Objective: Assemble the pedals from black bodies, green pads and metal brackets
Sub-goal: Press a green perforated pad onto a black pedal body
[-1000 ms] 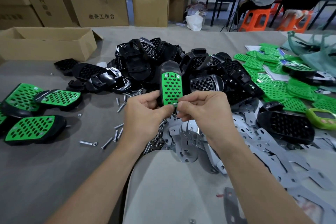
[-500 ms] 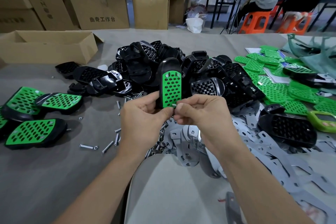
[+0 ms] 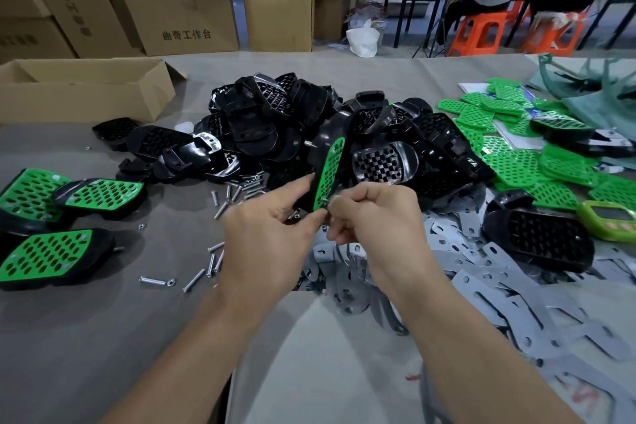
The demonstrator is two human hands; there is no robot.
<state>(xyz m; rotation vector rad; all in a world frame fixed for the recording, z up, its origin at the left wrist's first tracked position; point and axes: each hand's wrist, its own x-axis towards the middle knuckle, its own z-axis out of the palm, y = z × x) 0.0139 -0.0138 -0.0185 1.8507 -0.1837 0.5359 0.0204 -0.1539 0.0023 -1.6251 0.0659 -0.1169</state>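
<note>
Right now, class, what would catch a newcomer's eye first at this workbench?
Two bare hands at centre: the left hand holds a pedal with its green pad turned edge-on, while the right hand pinches a small screw at its lower end. Behind them rises a heap of black bodies; loose green pads spread to the right.

Lower end of the held pedal [image 3: 328, 173] hidden behind the left hand [image 3: 272, 237] and right hand [image 3: 375, 227], small part pinched between fingertips too tiny to identify, finished pedals [image 3: 44, 256] left of the hands cut off by the frame edge
</note>
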